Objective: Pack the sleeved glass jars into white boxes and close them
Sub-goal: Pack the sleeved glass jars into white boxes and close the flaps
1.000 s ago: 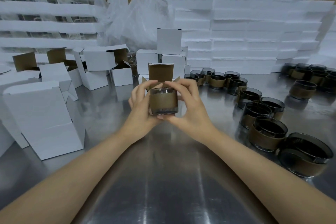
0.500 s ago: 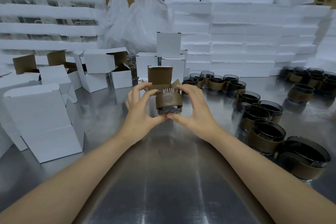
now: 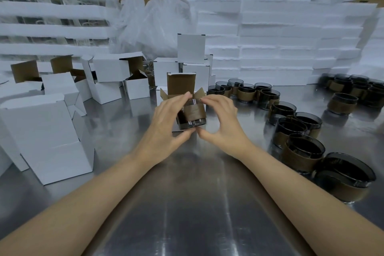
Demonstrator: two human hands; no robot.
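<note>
At frame centre, your left hand (image 3: pixel 166 122) and right hand (image 3: pixel 223 122) pinch one jar (image 3: pixel 192 115) before the open box (image 3: pixel 181 87). Tilt it and the rim may catch a flap, or the glass slip onto the worktop (image 3: pixel 187 203).

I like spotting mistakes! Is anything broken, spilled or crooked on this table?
Nothing looks broken or spilled. The jar held in both hands is tipped sideways, heading toward the open box behind it. Some empty boxes on the left lean crookedly, but that seems ordinary clutter.
</note>
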